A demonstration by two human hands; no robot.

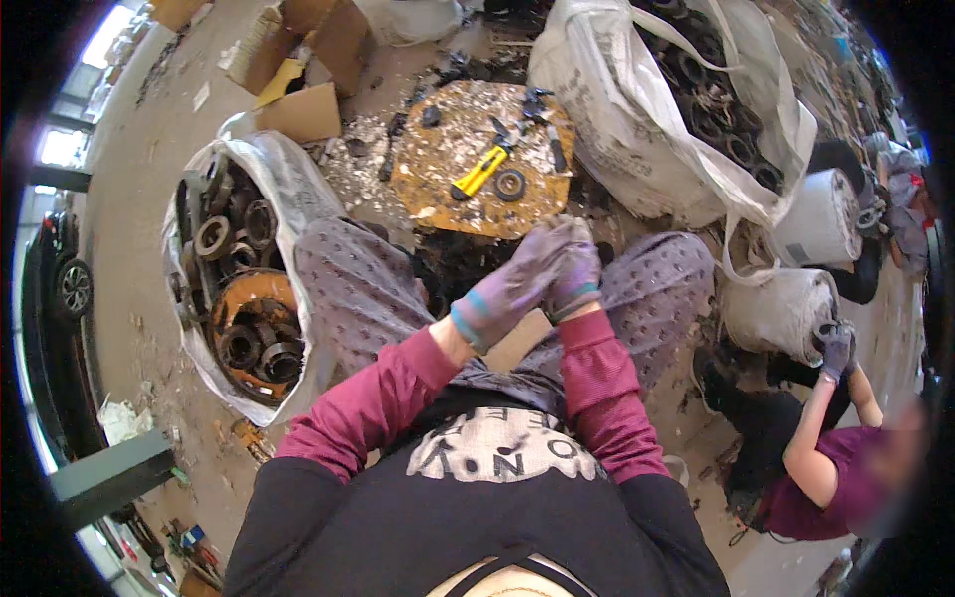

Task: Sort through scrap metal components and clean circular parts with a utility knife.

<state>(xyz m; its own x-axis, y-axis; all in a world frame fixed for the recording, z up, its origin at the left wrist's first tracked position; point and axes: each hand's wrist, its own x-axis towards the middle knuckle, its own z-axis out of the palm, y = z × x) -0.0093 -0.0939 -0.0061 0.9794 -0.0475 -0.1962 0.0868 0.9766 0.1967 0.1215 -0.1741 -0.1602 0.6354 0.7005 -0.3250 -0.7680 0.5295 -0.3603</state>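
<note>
Both my hands wear grey-purple work gloves and meet in front of me, between my knees. My left hand [512,284] lies angled across and presses against my right hand [577,274]; the fingers of both are closed together. Whatever may be between them is hidden. Just beyond my fingertips is a worn orange-brown work board [428,194] strewn with pale flakes and dark bits. On it lie a yellow-handled cutting tool [481,173], a small dark ring-shaped part [510,185] and a black hammer-like tool [555,144].
At my left stands an open white sack [308,189] of dark metal rings. A larger white bulk bag [617,119] of similar parts is at the far right. Cardboard boxes [298,111] lie far left. Another person [831,468] works at a white bundle [781,313] on the right.
</note>
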